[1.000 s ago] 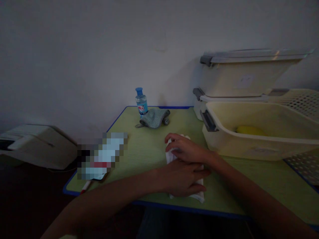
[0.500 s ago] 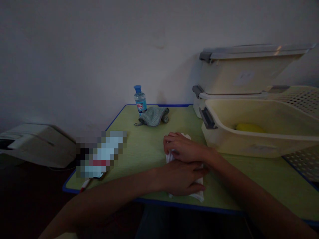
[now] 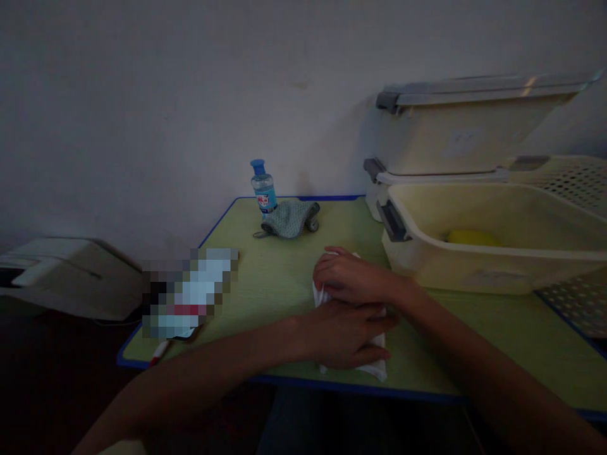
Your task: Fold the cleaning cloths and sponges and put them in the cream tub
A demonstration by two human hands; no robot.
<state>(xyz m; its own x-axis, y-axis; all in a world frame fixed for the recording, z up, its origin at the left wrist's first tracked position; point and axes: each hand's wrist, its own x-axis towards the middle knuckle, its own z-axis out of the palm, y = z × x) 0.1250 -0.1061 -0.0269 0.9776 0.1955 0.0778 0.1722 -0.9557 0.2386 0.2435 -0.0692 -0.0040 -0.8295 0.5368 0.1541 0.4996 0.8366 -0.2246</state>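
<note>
A white cloth lies on the green table top, near its front edge and mostly covered by both hands. Flat across its near part rests my left hand, palm down with the fingers somewhat spread. My right hand is just beyond it, fingers curled down and closed on the cloth's far part. The two hands touch or overlap slightly. Beyond them, a grey textured rag sits crumpled in front of a blue-capped clear bottle.
A cream basin with a yellow object inside stands on the right. Behind it are lidded storage boxes and a perforated basket. A blurred-out phone-like item and a marker-like stick lie at left.
My right hand's fingers have curled in more over the far end of the white cloth. My left hand stays almost in place. The view has tilted slightly.
</note>
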